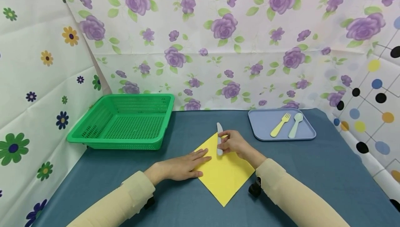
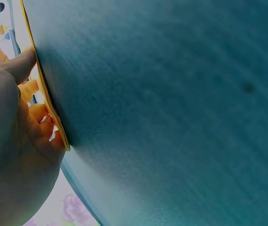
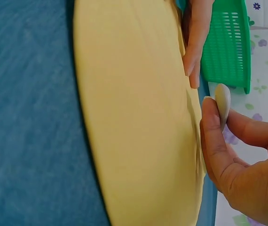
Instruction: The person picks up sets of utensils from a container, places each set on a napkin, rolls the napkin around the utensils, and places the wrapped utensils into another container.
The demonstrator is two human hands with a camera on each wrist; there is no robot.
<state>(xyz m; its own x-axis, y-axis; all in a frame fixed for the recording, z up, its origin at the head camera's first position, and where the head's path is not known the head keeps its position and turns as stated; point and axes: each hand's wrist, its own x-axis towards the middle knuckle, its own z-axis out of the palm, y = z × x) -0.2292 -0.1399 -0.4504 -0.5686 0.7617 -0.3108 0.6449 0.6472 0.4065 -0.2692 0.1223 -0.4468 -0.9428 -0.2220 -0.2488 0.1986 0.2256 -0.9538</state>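
Observation:
A yellow napkin (image 1: 226,175) lies on the blue tablecloth with one corner pointing toward me. My left hand (image 1: 184,166) rests on its left corner with fingers spread nearly straight; the left wrist view shows the thumb (image 2: 23,66) along the napkin's edge. My right hand (image 1: 235,143) pinches a white plastic knife (image 1: 219,140) between thumb and fingers, over the napkin's upper part. The knife's blade points away from me, its rounded handle end toward me. In the right wrist view the knife's handle end (image 3: 222,101) sticks out between the fingertips.
At the back left stands a green plastic basket (image 1: 164,133). A blue-grey tray (image 1: 262,126) at the back right holds a yellow fork (image 1: 280,125) and a pale green spoon (image 1: 295,125). Flowered cloth (image 1: 200,39) hangs behind the table.

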